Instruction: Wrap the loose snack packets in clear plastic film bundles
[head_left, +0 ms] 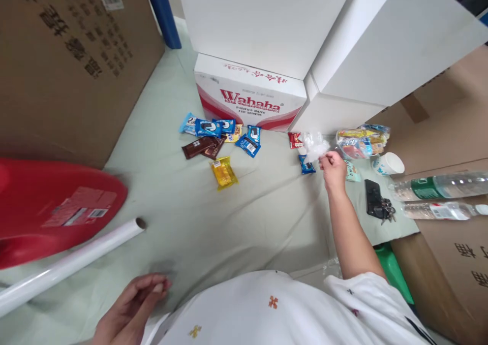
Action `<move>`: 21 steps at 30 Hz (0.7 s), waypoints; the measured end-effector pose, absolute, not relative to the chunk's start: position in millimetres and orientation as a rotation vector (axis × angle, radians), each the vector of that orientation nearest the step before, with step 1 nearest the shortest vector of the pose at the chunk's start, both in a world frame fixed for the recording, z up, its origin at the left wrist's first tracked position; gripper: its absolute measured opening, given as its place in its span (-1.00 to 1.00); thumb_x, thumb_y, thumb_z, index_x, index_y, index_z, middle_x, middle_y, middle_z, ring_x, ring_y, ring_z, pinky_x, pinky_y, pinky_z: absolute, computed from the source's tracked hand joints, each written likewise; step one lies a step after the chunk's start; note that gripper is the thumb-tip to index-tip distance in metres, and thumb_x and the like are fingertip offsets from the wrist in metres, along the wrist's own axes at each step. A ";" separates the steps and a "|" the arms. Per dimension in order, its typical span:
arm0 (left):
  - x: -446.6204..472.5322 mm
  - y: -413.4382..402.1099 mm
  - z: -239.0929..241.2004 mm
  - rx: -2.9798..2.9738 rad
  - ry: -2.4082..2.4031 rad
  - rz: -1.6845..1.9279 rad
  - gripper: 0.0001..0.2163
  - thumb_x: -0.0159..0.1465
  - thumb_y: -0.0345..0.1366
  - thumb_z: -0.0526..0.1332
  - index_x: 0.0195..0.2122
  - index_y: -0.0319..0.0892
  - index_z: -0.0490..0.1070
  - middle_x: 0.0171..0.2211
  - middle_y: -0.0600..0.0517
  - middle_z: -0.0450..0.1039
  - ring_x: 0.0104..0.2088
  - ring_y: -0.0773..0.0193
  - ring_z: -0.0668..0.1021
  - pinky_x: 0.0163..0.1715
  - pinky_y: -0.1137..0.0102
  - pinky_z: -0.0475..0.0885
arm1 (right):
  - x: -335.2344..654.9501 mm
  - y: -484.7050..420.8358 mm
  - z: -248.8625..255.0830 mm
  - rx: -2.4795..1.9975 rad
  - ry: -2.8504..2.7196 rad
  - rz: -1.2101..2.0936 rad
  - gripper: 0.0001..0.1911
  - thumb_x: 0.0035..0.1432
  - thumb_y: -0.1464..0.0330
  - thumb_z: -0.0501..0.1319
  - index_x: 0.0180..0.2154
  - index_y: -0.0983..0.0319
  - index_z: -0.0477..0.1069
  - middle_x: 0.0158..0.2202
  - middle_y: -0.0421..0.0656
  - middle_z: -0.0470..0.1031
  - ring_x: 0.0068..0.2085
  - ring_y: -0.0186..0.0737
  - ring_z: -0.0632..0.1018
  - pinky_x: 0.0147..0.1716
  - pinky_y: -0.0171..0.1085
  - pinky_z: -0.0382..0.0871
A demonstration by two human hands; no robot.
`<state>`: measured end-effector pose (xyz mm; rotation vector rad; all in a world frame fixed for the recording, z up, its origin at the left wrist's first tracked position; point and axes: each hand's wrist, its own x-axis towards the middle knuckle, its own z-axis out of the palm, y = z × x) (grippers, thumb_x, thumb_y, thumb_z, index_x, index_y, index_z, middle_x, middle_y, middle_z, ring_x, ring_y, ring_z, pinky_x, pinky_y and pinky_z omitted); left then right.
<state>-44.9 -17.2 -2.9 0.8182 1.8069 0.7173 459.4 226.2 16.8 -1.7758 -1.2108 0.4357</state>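
My right hand [333,170] is closed on a crumpled clear plastic bag [314,146] at the right of the pale green cloth. A red snack packet [295,140] and a blue snack packet [306,165] lie beside the bag. My left hand [133,304] rests low at the left, fingers curled and thumb against them, with nothing visible in it. In the middle sits a loose group of blue packets [209,127], brown packets [198,147] and a yellow packet [223,173]. A filled bag of snacks [360,142] stands right of my right hand.
A Wahaha water carton [249,98] and white boxes [263,20] line the back. To the left are a red jug [57,202], a white tube [76,263] and a cardboard box [76,70]. A paper cup [388,163], phone [373,195], keys [388,211] and bottles [446,186] lie right.
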 end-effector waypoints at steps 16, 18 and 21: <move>115.1 123.3 -2.8 1.233 1.263 0.944 -0.85 0.23 -0.21 0.26 -0.36 -0.18 0.48 -0.42 0.09 0.41 -0.41 0.35 0.43 -0.35 0.43 0.36 | 336.4 112.1 7.9 -1.546 -1.125 0.982 -0.86 0.07 0.28 0.31 -0.32 0.17 0.43 -0.54 -0.32 0.36 -0.49 -0.33 0.31 -0.43 -0.33 0.18; 105.3 120.1 -9.5 1.123 1.312 1.008 -0.84 0.21 -0.19 0.28 -0.35 -0.18 0.47 -0.44 0.11 0.39 -0.43 0.36 0.42 -0.38 0.44 0.33 | 363.7 126.6 10.3 -1.632 -1.057 0.748 -0.85 0.05 0.27 0.28 -0.32 0.18 0.42 -0.54 -0.31 0.36 -0.50 -0.31 0.32 -0.44 -0.32 0.19; 90.1 110.7 -14.1 1.108 1.411 1.057 -0.84 0.22 -0.18 0.28 -0.35 -0.18 0.48 -0.43 0.10 0.39 -0.43 0.36 0.41 -0.39 0.45 0.32 | 397.1 150.5 13.2 -1.824 -1.140 0.470 -0.79 0.07 0.23 0.26 -0.27 0.19 0.47 -0.46 -0.24 0.44 -0.48 -0.27 0.39 -0.39 -0.26 0.26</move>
